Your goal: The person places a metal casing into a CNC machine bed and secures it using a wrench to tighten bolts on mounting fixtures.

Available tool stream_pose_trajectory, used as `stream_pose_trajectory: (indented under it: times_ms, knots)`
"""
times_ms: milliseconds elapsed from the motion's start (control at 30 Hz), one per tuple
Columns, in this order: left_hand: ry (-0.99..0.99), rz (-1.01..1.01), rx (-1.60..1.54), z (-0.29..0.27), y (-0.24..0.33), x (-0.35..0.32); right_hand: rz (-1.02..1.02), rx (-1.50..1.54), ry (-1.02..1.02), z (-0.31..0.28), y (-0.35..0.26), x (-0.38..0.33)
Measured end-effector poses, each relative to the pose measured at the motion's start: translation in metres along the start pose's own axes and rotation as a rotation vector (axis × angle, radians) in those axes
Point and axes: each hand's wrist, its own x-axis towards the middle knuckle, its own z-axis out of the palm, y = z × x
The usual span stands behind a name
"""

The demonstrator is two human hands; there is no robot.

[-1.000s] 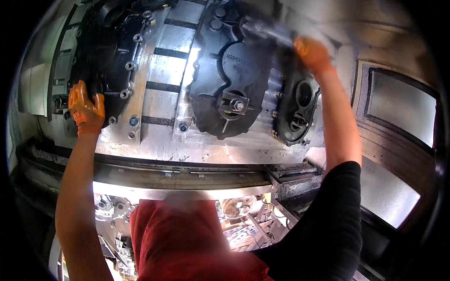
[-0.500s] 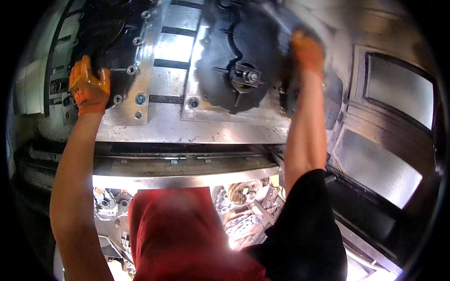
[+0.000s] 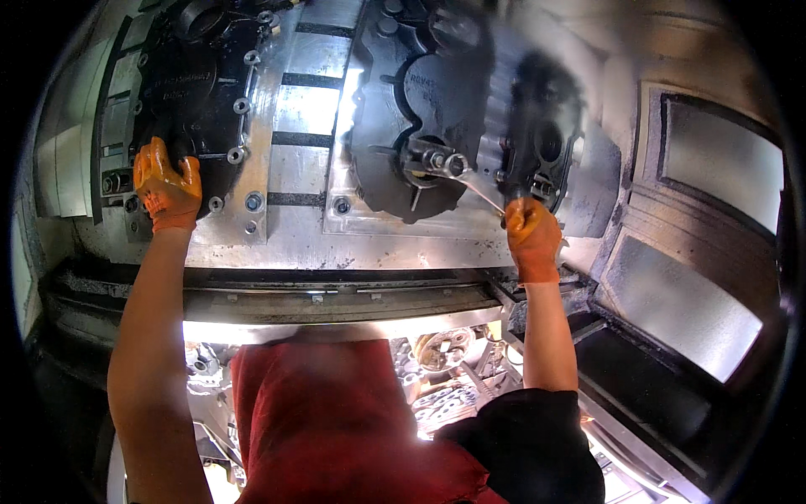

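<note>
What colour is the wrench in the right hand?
Silver-grey: the wrench in the right hand is bare-metal coloured, best seen in the head view.

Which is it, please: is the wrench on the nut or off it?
Off, it appears: the wrench has its ring end beside the nut, its hole visible. Whether they touch, I cannot tell.

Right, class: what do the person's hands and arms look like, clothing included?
The left hand and right hand wear orange gloves with snug cuffs; the left glove bears dark print. Both forearms are bare. A black sleeve covers the right upper arm; no left sleeve shows.
</note>
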Motion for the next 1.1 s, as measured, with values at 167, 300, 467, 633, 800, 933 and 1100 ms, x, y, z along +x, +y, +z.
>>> stream_pose_trajectory:
  times_ms: [167,300,467,633,800,933,1100]
  knots:
    - [0.119,0.036,-0.007,0.015,-0.010,-0.008,-0.146,-0.080,0.003,0.007,-0.001,0.024]
    - [0.130,0.055,0.009,0.024,-0.018,-0.013,-0.213,-0.047,-0.046,0.014,0.003,0.037]
    - [0.062,-0.005,0.121,0.021,-0.026,-0.020,-0.297,-0.034,0.175,0.028,-0.008,-0.009]
    - [0.121,0.009,0.120,0.026,-0.024,-0.009,-0.205,-0.112,0.089,0.017,-0.012,-0.009]
    - [0.071,-0.078,0.109,0.031,-0.011,0.003,0.098,-0.065,0.117,0.027,-0.040,-0.041]
    - [0.121,0.006,0.073,0.023,-0.015,0.004,0.235,-0.013,0.175,0.046,-0.058,-0.079]
    - [0.114,-0.017,0.056,0.010,-0.008,-0.004,0.374,0.250,0.039,0.014,-0.036,-0.057]
